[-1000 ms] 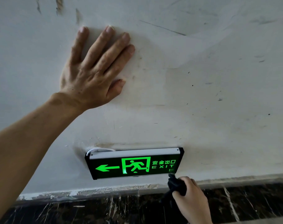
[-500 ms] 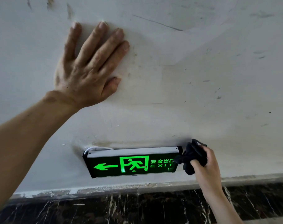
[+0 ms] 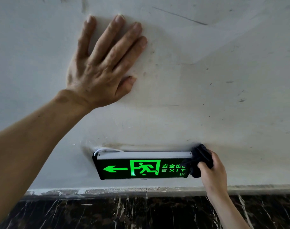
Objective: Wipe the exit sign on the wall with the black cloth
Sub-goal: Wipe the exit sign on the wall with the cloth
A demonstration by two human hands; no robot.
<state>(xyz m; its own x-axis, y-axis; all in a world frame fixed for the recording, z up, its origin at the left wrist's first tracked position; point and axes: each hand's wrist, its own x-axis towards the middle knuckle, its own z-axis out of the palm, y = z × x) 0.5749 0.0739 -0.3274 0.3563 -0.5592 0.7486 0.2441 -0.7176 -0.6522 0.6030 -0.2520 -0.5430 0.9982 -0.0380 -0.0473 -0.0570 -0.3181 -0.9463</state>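
A person's right hand [image 3: 213, 171] presses a bunched black cloth [image 3: 198, 160], fingers closed around it, against the right end of a lit green exit sign [image 3: 141, 167] low on a scuffed white wall [image 3: 207, 96]; the left hand [image 3: 101, 66] rests flat, fingers spread, above.

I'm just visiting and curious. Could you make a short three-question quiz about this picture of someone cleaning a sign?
1. True or false: the left hand lies flat on the wall.
2. The black cloth touches which end of the exit sign? A) the arrow end B) the end by the word EXIT
3. Fill in: the cloth is held by the ___ hand.

Key: 1 true; 2 B; 3 right.
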